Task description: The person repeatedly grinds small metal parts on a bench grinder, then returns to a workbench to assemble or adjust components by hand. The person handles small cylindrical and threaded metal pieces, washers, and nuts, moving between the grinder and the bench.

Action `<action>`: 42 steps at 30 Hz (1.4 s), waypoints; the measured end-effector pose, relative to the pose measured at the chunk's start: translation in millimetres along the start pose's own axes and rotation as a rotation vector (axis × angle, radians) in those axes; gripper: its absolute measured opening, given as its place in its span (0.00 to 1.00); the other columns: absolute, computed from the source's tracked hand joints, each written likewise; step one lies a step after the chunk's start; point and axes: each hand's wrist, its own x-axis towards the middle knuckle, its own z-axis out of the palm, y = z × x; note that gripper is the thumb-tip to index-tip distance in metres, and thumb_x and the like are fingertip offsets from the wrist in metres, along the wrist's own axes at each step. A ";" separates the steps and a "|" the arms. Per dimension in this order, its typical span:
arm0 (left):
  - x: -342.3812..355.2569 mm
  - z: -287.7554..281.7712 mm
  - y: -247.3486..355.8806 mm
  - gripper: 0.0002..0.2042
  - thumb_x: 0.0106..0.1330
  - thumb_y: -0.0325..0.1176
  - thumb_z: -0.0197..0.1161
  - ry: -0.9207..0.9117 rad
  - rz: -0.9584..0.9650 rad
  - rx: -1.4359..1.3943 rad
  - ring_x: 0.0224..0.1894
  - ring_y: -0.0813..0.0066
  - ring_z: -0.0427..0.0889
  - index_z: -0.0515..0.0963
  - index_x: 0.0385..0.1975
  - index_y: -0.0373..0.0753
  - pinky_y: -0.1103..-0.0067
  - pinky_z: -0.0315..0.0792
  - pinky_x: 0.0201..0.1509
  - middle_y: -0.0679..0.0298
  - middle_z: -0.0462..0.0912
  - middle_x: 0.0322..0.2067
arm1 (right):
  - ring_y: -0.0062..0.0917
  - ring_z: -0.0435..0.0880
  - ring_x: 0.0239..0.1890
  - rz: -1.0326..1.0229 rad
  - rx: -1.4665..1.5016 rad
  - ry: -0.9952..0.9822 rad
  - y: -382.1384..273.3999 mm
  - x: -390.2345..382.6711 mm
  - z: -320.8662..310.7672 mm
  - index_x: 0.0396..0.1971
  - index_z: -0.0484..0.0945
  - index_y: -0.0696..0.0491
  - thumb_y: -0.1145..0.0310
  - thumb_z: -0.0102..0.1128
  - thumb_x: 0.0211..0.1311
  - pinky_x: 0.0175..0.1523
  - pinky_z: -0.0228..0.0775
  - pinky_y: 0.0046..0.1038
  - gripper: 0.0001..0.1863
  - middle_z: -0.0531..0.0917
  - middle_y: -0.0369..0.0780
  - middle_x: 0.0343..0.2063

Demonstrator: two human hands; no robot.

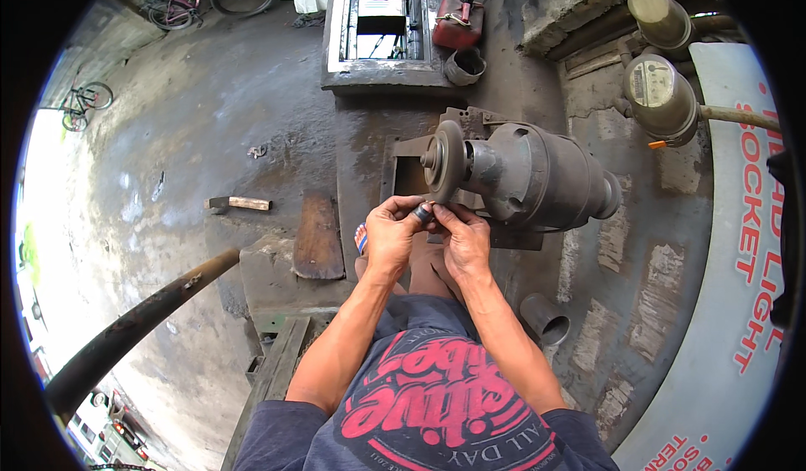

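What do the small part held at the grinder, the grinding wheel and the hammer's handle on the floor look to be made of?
Small dark part, pinched by left hand and right hand: likely metal, dull dark finish. Grinding wheel: grey, matte, probably abrasive stone. Hammer handle: pale bare wood.

The person wears a dark blue-grey T-shirt with short sleeves that end above the elbows, leaving both forearms bare. Across the chest runs a large round print in pinkish red, with bold lettering inside it and a curved band of pale lettering along its edge. The left hand (390, 238) and right hand (464, 240) are bare, with no gloves, rings or watch showing, and a sandal strap (361, 240) striped red, white and blue sits on one foot.
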 end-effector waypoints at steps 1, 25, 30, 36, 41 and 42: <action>0.5 2.3 -2.5 0.08 0.66 0.20 0.69 -0.015 0.034 0.001 0.31 0.74 0.86 0.80 0.42 0.26 0.80 0.84 0.38 0.56 0.87 0.35 | 0.20 0.84 0.30 -0.007 0.003 0.016 -2.1 0.1 0.0 0.41 0.87 0.62 0.74 0.69 0.65 0.39 0.76 0.22 0.09 0.89 0.39 0.34; -8.4 17.3 4.3 0.03 0.62 0.16 0.66 0.101 0.285 0.349 0.31 0.80 0.84 0.82 0.34 0.28 0.82 0.79 0.37 0.61 0.87 0.30 | 0.23 0.87 0.34 0.029 0.080 -0.002 0.5 1.2 -2.8 0.42 0.86 0.62 0.76 0.66 0.66 0.43 0.79 0.25 0.08 0.89 0.42 0.36; -6.7 18.1 -1.9 0.03 0.61 0.14 0.66 0.165 0.289 0.337 0.30 0.79 0.85 0.81 0.32 0.28 0.82 0.80 0.38 0.60 0.87 0.29 | 0.24 0.87 0.35 0.026 0.075 -0.003 1.4 2.2 -3.6 0.42 0.85 0.62 0.76 0.66 0.66 0.43 0.79 0.25 0.08 0.89 0.42 0.36; -16.5 1.2 2.3 0.07 0.58 0.12 0.65 0.141 0.419 0.317 0.35 0.79 0.85 0.80 0.31 0.31 0.82 0.79 0.40 0.61 0.88 0.34 | 0.24 0.86 0.37 0.049 0.071 -0.106 8.5 -1.6 2.1 0.43 0.86 0.61 0.74 0.65 0.68 0.44 0.79 0.26 0.08 0.89 0.41 0.38; -24.2 -9.5 14.5 0.10 0.58 0.10 0.57 0.053 0.579 0.659 0.42 0.81 0.85 0.80 0.35 0.29 0.81 0.79 0.49 0.63 0.88 0.37 | 0.23 0.86 0.38 0.127 0.112 -0.150 4.5 -8.2 1.3 0.44 0.85 0.60 0.72 0.63 0.70 0.45 0.79 0.26 0.09 0.89 0.42 0.39; -25.4 -8.7 16.2 0.09 0.59 0.11 0.58 0.024 0.545 0.632 0.41 0.80 0.85 0.80 0.36 0.29 0.81 0.79 0.49 0.63 0.88 0.37 | 0.23 0.86 0.38 0.117 0.106 -0.143 4.1 -9.1 1.2 0.44 0.85 0.60 0.72 0.63 0.70 0.45 0.78 0.26 0.09 0.89 0.42 0.39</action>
